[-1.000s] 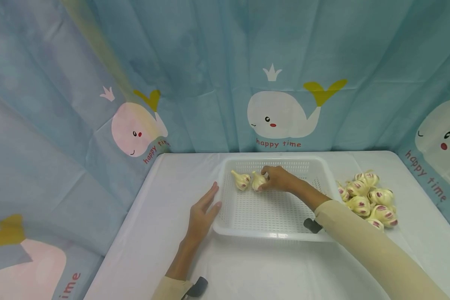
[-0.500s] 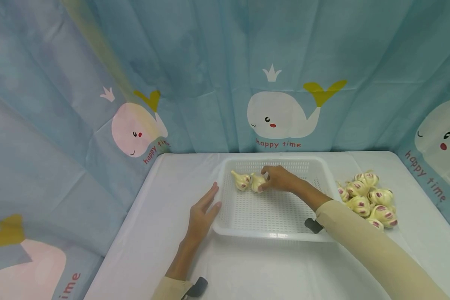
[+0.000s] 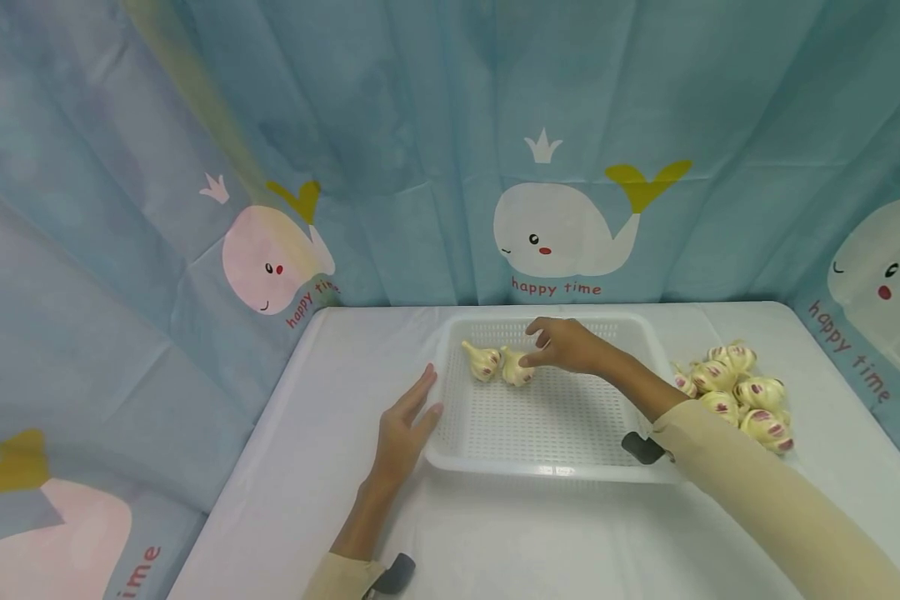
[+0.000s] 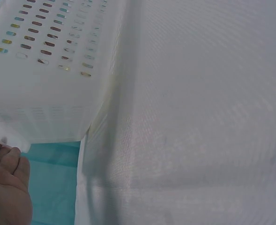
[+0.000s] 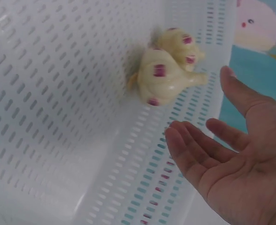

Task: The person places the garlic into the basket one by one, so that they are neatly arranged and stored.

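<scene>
Garlic (image 3: 516,373) in basket (image 3: 562,472), toward far left corner, just beside second bulb (image 3: 483,364). Right hand (image 3: 567,345) masks part of it in head view; second bulb half hidden behind it in right wrist view. Lies on its side, stem toward far left, long axis slanting far-left to near-right. Right fingers spread, released, apart from it. Left hand (image 3: 399,433) at left rim, fingers extended, cut off in left wrist view. Pile (image 3: 742,387) partly behind right sleeve (image 3: 765,483)
</scene>
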### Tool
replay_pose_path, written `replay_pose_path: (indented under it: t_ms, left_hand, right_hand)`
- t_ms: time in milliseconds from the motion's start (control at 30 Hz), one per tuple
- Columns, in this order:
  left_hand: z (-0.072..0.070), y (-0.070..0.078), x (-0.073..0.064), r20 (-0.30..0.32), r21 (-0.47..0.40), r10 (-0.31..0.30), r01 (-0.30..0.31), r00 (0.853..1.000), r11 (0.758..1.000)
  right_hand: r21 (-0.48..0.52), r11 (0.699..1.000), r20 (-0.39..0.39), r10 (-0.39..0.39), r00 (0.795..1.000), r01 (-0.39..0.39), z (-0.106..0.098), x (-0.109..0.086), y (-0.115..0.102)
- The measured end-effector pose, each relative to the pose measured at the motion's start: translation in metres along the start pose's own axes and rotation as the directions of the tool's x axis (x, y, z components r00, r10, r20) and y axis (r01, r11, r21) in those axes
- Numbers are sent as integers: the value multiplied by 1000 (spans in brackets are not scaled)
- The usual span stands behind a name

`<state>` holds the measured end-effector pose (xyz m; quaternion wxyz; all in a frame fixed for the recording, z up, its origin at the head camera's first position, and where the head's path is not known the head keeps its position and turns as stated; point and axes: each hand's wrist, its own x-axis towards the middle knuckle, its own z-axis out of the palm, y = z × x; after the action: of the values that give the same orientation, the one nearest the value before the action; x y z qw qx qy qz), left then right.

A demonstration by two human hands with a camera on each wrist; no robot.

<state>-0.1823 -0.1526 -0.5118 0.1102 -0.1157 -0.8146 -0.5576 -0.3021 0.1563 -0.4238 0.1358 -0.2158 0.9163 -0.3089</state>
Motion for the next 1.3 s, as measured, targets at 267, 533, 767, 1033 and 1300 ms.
replay_pose_path:
  t_ms: [267,533,767,1033,1300]
  left_hand:
    - [-1,-1,0,-7,-15,10,-11,1000,1000]
    - [0,-2,0,-10,-6,4,-4,1000,1000]
    - [0,-3,-1,-9,9,7,-7,1000,1000]
    - [0,-3,-1,-12,2,8,-8,1000,1000]
    - [1,-3,0,-12,7,4,-3,1000,1000]
  right_hand:
    - [41,998,-46,-42,998,44,-15,-19,-7]
    - [45,997,-113,-59,992,64,-29,-43,-9]
    - [52,997,-165,-55,985,65,-40,-70,-5]
    - [94,993,-218,-54,975,76,-46,-103,9]
    - [105,993,-287,-19,958,51,-49,-133,26]
